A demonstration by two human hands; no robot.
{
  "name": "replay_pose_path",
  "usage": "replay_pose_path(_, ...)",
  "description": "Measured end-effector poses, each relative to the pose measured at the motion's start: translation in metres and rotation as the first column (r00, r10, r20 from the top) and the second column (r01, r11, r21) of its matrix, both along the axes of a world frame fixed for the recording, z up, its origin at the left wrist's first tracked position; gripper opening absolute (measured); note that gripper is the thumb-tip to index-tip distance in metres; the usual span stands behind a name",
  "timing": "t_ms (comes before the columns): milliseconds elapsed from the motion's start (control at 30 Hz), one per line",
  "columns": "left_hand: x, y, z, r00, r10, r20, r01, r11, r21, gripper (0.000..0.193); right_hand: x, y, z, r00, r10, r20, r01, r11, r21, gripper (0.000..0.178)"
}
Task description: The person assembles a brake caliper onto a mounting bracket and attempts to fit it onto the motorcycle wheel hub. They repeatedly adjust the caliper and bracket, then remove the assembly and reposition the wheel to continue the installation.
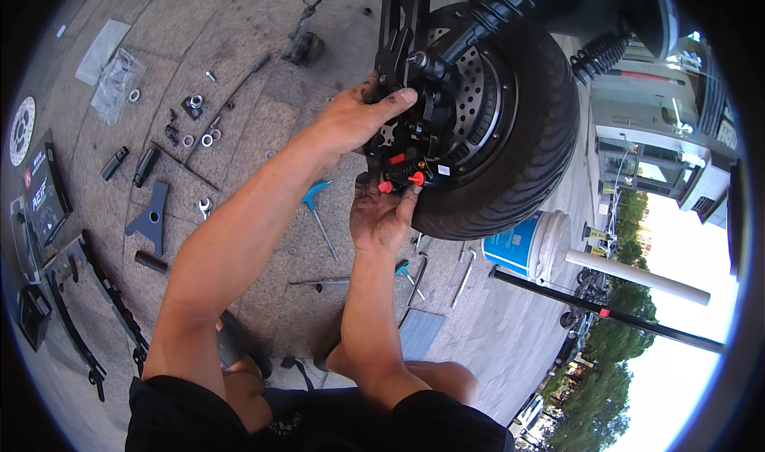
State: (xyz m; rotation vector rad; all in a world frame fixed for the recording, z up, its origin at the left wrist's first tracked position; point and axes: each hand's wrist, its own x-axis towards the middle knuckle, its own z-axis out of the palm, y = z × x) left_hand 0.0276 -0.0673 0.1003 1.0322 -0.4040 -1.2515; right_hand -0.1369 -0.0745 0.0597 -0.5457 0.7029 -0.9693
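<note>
**Black brake caliper (408, 165) held beside the perforated disc (468, 85)**

Its red-capped end is pinched in the right hand (379, 217). The left hand (358, 115) is laid, thumb extended, over the black frame arm (390, 60), most fingers hidden; how tightly it is closed cannot be told. Nearby, a blue-handled tool (314, 197) is seen on the paving (247, 21).

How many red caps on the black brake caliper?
2 visible: left red cap, beside the right hand; right red cap, nearer the black treaded tire. More may be hidden.
</note>
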Motion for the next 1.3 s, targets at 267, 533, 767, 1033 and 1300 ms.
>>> replay_pose_path(267,0.001,0.005,0.015,1.0,0.007,-0.008,-0.007,0.999,0.051,0.079,-0.001,-0.001,-0.003,0.998,-0.015,0.056,0.013,0.999,0.036,0.046)
replay_pose_path(533,-0.004,0.002,0.02,0.999,0.04,-0.006,-0.039,0.991,0.128,0.073,-0.003,-0.002,-0.011,0.989,0.005,0.146,-0.018,0.996,0.088,0.039)
replay_pose_path(767,-0.01,-0.003,0.029,0.999,0.036,-0.004,-0.035,0.978,0.204,0.067,-0.001,-0.002,-0.012,0.971,0.03,0.236,-0.056,0.993,0.103,0.034)
replay_pose_path(1033,-0.019,-0.011,0.026,0.98,0.199,-0.012,-0.192,0.959,0.211,0.054,0.004,-0.004,-0.016,0.971,0.001,0.239,-0.031,0.992,0.123,0.031)
replay_pose_path(1300,-0.025,-0.01,0.031,0.935,0.341,0.097,-0.353,0.916,0.188,0.053,0.002,-0.005,-0.02,0.969,0.041,0.243,-0.066,0.993,0.099,0.035)
